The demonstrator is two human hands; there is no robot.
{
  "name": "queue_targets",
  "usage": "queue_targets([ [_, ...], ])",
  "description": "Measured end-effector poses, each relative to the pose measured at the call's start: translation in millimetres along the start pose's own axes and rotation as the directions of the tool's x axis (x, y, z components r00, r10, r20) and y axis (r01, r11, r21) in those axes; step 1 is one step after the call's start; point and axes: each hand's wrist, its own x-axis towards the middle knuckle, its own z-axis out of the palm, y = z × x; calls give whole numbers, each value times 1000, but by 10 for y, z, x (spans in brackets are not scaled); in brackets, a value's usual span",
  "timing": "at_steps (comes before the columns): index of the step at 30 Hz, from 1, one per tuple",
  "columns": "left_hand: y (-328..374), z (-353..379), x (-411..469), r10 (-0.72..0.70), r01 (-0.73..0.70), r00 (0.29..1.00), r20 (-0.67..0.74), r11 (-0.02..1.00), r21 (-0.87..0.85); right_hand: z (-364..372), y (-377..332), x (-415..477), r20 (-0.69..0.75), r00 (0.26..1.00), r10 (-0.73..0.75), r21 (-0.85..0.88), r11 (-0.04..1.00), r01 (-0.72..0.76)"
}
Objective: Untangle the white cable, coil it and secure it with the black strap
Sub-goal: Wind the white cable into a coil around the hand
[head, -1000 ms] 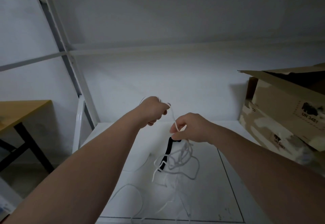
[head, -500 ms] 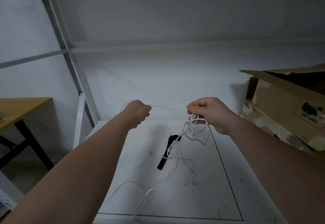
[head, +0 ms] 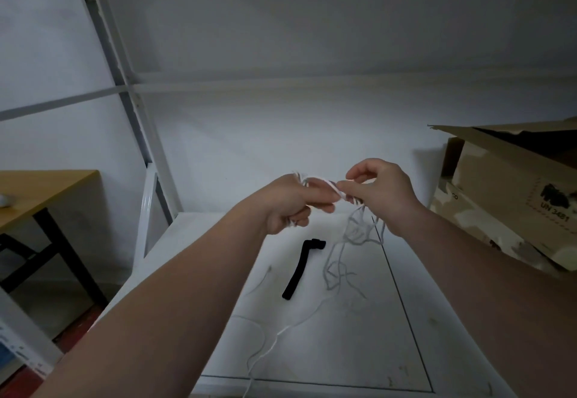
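My left hand (head: pixel 292 202) is closed around several gathered turns of the thin white cable (head: pixel 342 268), raised above the white table (head: pixel 406 335). My right hand (head: pixel 379 193) pinches the same cable just to the right, the two hands nearly touching. A loose tangle hangs from my right hand down to the tabletop, and one strand trails toward the near edge. The black strap (head: pixel 301 268) lies flat on the table below my hands, apart from both.
An open cardboard box (head: pixel 512 191) stands at the right edge of the table. A white metal frame post (head: pixel 150 154) rises at the left. A wooden desk (head: pixel 37 191) stands further left, beyond the table.
My hands, spread apart with a taut strand between them half a second ago, have come together. The strap now lies clear of the cable tangle.
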Motion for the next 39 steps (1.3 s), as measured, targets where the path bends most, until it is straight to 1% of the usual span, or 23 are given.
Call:
queue_targets([
  [2, -5, 87, 13, 5, -5, 1000, 8, 999, -39, 27, -19, -28, -14, 1000, -14, -15, 1000, 14],
  [5, -15, 152, 54, -26, 22, 999, -27, 992, -125, 67, -34, -43, -20, 999, -30, -26, 999, 30],
  [7, -15, 170, 63, -27, 21, 998, -48, 991, -132, 80, -37, -44, -23, 1000, 3, -6, 1000, -3],
  [10, -16, 167, 60, -4, 1, 999, -49, 998, -66, 43, -35, -24, 27, 997, 67, 66, 995, -68],
  [12, -9, 161, 52, 3, -4, 998, -62, 1000, -12, 4, -39, -20, 80, 994, 73, 104, 991, -81],
  [14, 23, 167, 22, 10, -5, 995, -97, 999, 51, -22, -38, -22, 95, 993, 66, 74, 995, -73],
  [16, 79, 170, -29, 38, -16, 990, -136, 988, 157, -35, -34, -22, 92, 994, 60, 20, 998, -62],
  [18, 113, 163, -50, 84, -40, 986, -147, 958, 284, -45, -22, -20, 87, 994, 60, 6, 998, -61],
  [20, 125, 154, -48, 124, -59, 979, -163, 932, 359, -63, -8, -5, 65, 996, 56, -17, 998, -55],
  [22, 114, 114, -29, 153, -71, 965, -212, 935, 348, -100, -1, 7, 49, 997, 55, -19, 998, -54],
  [25, 122, 53, -30, 174, -103, 947, -270, 960, 260, -166, 36, 51, 22, 999, 47, -44, 998, -46],
  [28, 100, 24, 15, 182, -99, 922, -343, 964, 245, -201, 16, 87, 22, 1000, -4, -114, 993, 6],
  [29, 79, -19, 49, 195, -95, 901, -387, 960, 263, -227, 10, 98, 20, 1000, -19, -147, 989, 22],
  [30, 74, -86, 78, 212, -73, 861, -462, 951, 302, -286, 35, 129, 7, 1000, -26, -197, 980, 27],
  [32, 49, -371, 116, 218, -3, 736, -641, 948, 319, -495, 167, 213, -64, 998, 17, -295, 955, -35],
  [33, 36, -536, 103, 205, -5, 688, -696, 961, 278, -629, 249, 270, -117, 991, 58, -325, 941, -93],
  [34, 29, -668, 74, 174, -24, 671, -721, 977, 214, -750, 318, 326, -182, 979, 89, -356, 923, -149],
  [35, 21, -765, 65, 156, -46, 669, -727, 984, 169, -841, 364, 365, -252, 963, 92, -404, 894, -191],
  [36, 21, -798, 69, 153, -69, 685, -713, 987, 145, -883, 384, 398, -311, 949, 58, -475, 855, -209],
  [37, 33, -775, 80, 162, -93, 711, -684, 986, 136, -887, 378, 429, -336, 942, 9, -550, 810, -203],
  [39, 74, -643, 115, 172, -114, 763, -623, 985, 131, -795, 292, 461, -292, 955, -46, -668, 725, -170],
])
